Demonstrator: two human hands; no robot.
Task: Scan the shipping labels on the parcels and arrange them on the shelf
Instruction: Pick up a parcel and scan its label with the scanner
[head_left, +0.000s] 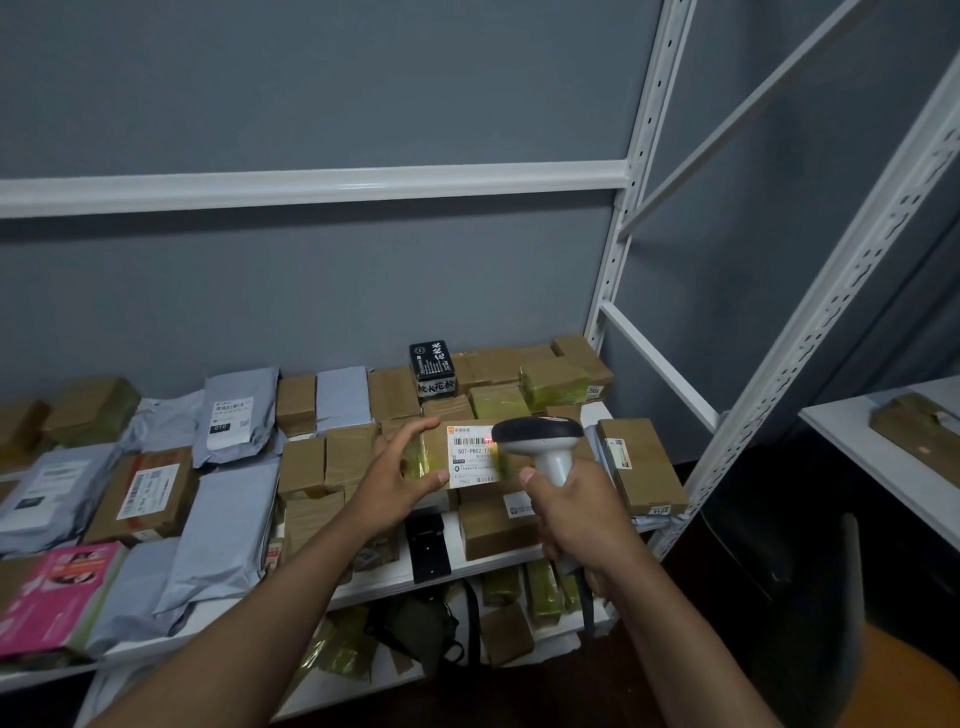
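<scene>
Your scanner (540, 441) covers the right part of the shipping label (470, 456), so its number stops after "170". The small print below that number is too blurred to read. Left of the label, the pink packet (57, 592) is cut by the edge.

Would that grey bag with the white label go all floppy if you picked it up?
Probably. The grey bag looks like thin, wrinkled plastic, so it would likely sag. Its glossy skin may be slippery. It shouldn't roll, since it lies flat on the shelf.
</scene>
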